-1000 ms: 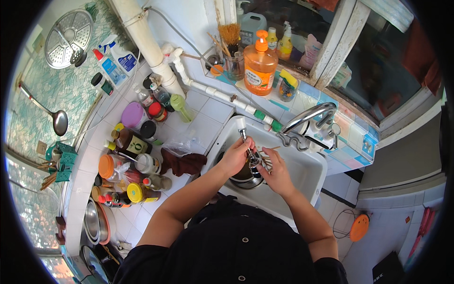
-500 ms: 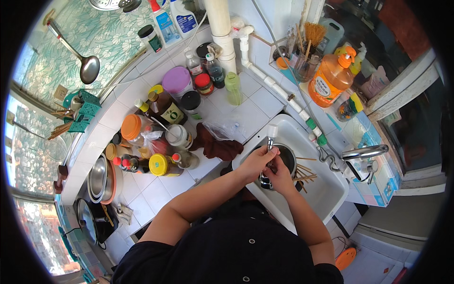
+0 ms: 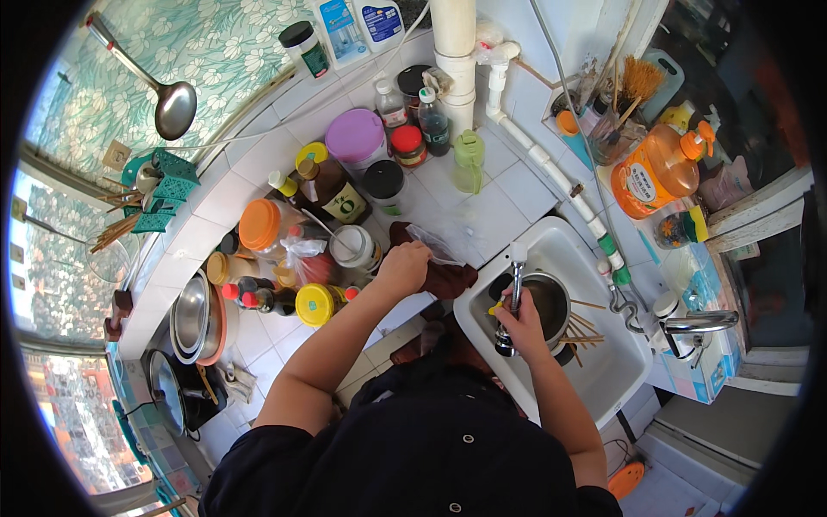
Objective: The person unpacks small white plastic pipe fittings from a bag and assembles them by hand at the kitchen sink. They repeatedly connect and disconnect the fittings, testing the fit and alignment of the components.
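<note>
The right hand (image 3: 525, 326) grips a chrome tube (image 3: 517, 280) upright over the sink (image 3: 633, 366); a dark pot (image 3: 556, 297) sits just below it, wooden chopsticks (image 3: 586, 331) to its right. Over on the counter, the left hand (image 3: 407, 267) curls at a brown cloth (image 3: 452, 280); I can't tell whether it has hold. Jars crowd beyond that hand.

Kitchen, white sink (image 3: 618, 346), hanging ladle (image 3: 175, 110), lidded jars (image 3: 317, 305), tiled counter (image 3: 514, 194)

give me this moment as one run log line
left hand: at brown cloth | right hand: holding chrome fitting over sink | in sink: pot, thin sticks
</note>
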A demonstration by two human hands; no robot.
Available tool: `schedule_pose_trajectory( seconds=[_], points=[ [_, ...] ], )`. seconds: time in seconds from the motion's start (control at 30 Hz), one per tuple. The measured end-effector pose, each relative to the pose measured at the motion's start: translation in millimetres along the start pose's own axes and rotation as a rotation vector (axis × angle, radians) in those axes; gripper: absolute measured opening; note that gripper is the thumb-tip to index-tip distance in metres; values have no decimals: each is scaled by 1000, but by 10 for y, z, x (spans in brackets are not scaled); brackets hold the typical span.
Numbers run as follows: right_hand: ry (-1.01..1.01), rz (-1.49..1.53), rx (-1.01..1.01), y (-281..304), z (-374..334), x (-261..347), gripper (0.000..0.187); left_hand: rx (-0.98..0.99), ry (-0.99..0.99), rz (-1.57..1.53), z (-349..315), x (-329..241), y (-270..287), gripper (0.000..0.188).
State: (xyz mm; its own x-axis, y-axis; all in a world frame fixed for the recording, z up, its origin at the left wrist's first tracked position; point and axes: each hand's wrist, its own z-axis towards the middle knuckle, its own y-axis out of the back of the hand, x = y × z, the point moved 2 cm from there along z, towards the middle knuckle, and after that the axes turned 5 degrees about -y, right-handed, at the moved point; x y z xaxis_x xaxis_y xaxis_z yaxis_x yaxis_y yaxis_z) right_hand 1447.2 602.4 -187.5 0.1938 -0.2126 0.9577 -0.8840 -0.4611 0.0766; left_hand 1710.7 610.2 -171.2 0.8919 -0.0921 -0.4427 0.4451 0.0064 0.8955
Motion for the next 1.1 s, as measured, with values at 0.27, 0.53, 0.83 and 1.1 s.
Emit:
schedule_pose_trajectory(
  seconds=[0.27,0.53,0.83,1.1],
  points=[
    [97,-181,-273,-387,672,265,27,-60,-221,105,350,84,-86,39],
    [8,-26,-287,-471,857,285,20,19,-589,517,851,51,-222,16],
    [-78,120,-251,-323,783,245,19,289,-599,535,1157,304,-662,10],
    [-17,177,-300,-293,603,175,19,303,-288,487,1397,360,-752,12]
  ],
)
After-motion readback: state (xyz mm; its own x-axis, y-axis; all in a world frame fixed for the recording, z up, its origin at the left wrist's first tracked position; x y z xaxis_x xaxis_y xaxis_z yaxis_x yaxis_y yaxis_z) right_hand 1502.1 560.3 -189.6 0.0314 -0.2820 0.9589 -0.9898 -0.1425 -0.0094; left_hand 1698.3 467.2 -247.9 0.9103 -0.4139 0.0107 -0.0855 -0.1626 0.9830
